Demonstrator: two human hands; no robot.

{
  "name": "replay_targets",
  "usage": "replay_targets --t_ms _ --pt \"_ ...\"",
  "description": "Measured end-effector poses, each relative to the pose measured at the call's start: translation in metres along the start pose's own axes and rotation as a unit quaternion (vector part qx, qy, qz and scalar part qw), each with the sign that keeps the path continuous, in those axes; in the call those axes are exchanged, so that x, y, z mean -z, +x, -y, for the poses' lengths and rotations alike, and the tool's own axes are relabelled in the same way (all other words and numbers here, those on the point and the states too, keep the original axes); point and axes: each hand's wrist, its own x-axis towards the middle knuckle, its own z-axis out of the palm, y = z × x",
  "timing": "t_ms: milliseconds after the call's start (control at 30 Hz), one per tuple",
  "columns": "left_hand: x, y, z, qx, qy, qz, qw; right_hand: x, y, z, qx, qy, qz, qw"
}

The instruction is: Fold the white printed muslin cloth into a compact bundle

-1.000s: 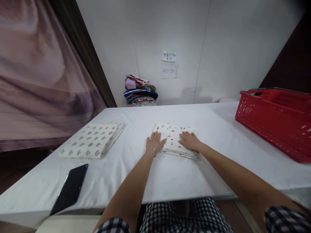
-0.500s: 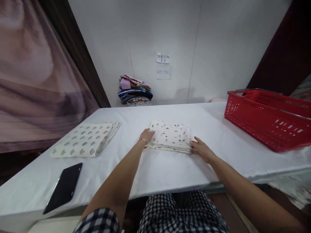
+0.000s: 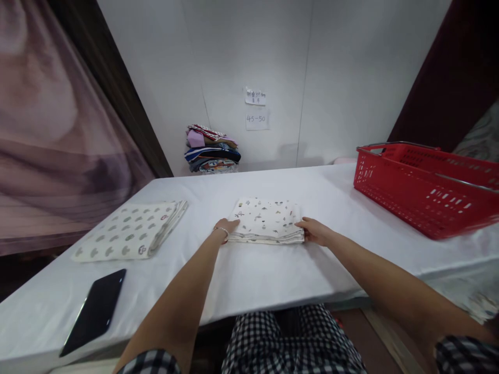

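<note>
A folded white cloth (image 3: 267, 218) printed with small motifs lies flat in the middle of the white-covered table (image 3: 268, 280). My left hand (image 3: 226, 228), with a bracelet at its wrist, grips the cloth's left front corner, thumb on top and the other fingers mostly hidden. At the right front corner, my right hand (image 3: 314, 231) is closed on the layered edge, its thumb above and fingers at the side. Left of my left hand rests another folded cloth (image 3: 130, 228) with rows of grey mushroom-like prints.
A black tablet-like device (image 3: 94, 310) lies near the table's left front edge. On the right stands a red plastic basket (image 3: 421, 189). A stack of folded fabrics (image 3: 212, 150) sits behind the table against the wall, under paper signs (image 3: 257, 119). A pink curtain (image 3: 58, 140) hangs at left.
My right hand has gone from spread fingers beside the cloth to closing on its right front corner. My left hand has shifted to the left front corner. The view has turned slightly.
</note>
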Motion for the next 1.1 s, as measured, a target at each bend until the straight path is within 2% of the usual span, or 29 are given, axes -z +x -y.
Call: replay_targets --t_ms 67,133,233,300,367,433,533,600,700,767,833,933,1000,1100 --pt "-0.006 -0.015 -0.002 0.0 -0.017 0.024 1.0 0.016 0.004 0.0 0.006 -0.009 -0.012 1.0" --pt "-0.017 -0.035 -0.002 -0.007 -0.043 0.06 0.997 0.039 0.009 -0.002 0.009 -0.037 -0.052 0.998" --pt "-0.036 -0.063 0.0 -0.04 -0.084 0.128 0.987 0.071 0.018 -0.008 -0.011 -0.117 -0.107 0.987" --pt "-0.043 -0.072 0.004 -0.054 -0.093 0.146 0.983 0.084 0.022 -0.012 -0.013 -0.178 -0.106 0.978" --pt "-0.043 -0.073 0.007 -0.044 -0.096 0.152 0.983 0.088 0.025 -0.011 0.0 -0.26 -0.105 0.96" --pt "-0.041 -0.066 0.009 -0.025 -0.104 0.145 0.984 0.082 0.026 -0.005 0.041 -0.374 -0.121 0.919" --pt "-0.038 -0.054 0.006 -0.031 -0.102 0.073 0.992 0.056 0.021 0.011 0.149 -0.497 -0.125 0.845" --pt "-0.041 -0.048 0.003 -0.054 -0.082 0.015 0.995 0.03 0.017 0.022 0.208 -0.511 -0.089 0.829" --pt "-0.051 -0.05 -0.002 -0.068 -0.045 -0.037 0.996 -0.007 0.018 0.03 0.274 -0.504 -0.019 0.819" --pt "-0.058 -0.055 -0.002 -0.074 -0.028 -0.064 0.995 -0.021 0.026 0.027 0.307 -0.528 -0.008 0.792" --pt "-0.062 -0.059 0.0 -0.088 -0.021 -0.082 0.992 -0.023 0.04 0.018 0.294 -0.581 -0.024 0.759" --pt "-0.061 -0.055 0.004 -0.103 -0.021 -0.066 0.992 -0.013 0.06 0.0 0.242 -0.65 -0.052 0.718" --pt "-0.056 -0.045 0.004 -0.107 -0.023 -0.052 0.993 -0.007 0.067 -0.009 0.242 -0.666 -0.06 0.703" --pt "-0.048 -0.021 -0.001 -0.102 -0.017 -0.064 0.993 -0.005 0.07 -0.014 0.252 -0.67 -0.065 0.696"
